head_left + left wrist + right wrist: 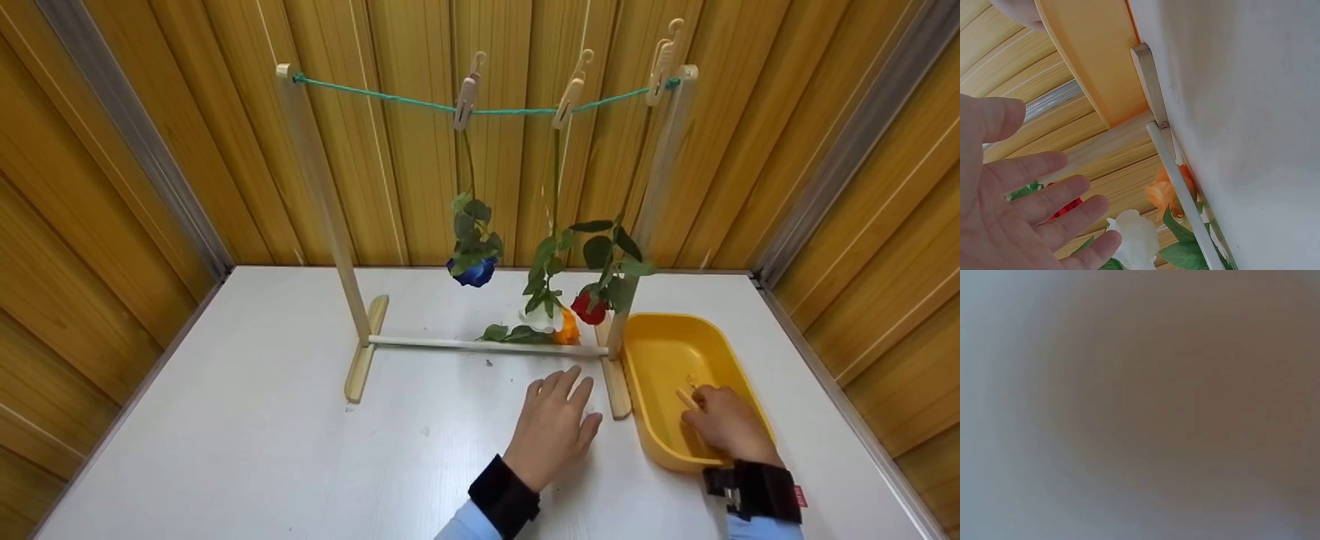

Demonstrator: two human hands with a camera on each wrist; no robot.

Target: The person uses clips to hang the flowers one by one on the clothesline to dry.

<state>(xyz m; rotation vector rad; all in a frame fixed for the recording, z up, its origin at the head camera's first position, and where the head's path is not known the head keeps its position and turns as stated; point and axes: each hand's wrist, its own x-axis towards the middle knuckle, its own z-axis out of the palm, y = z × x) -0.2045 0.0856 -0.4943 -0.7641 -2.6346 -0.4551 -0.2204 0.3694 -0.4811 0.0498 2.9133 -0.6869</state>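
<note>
My right hand (731,424) is inside the yellow tub (652,442) and pinches a pale clothespin (686,400); the right wrist view is only blur. Fingers spread, my left hand (551,427) hovers over the white table in front of the rack's low bar (465,346), holding nothing. From a green string (517,112), clothespins (465,103) hold a blue rose (474,271), a white rose (536,317) and a red rose (589,307) head-down. Behind the low bar an orange rose (1165,190) lies on the table.
The wooden rack's left post (326,195) and right post (664,172) stand on flat feet. Its right foot (616,390) lies right beside the tub. Wood-look panels (412,187) close off the back and both sides of the table (262,450).
</note>
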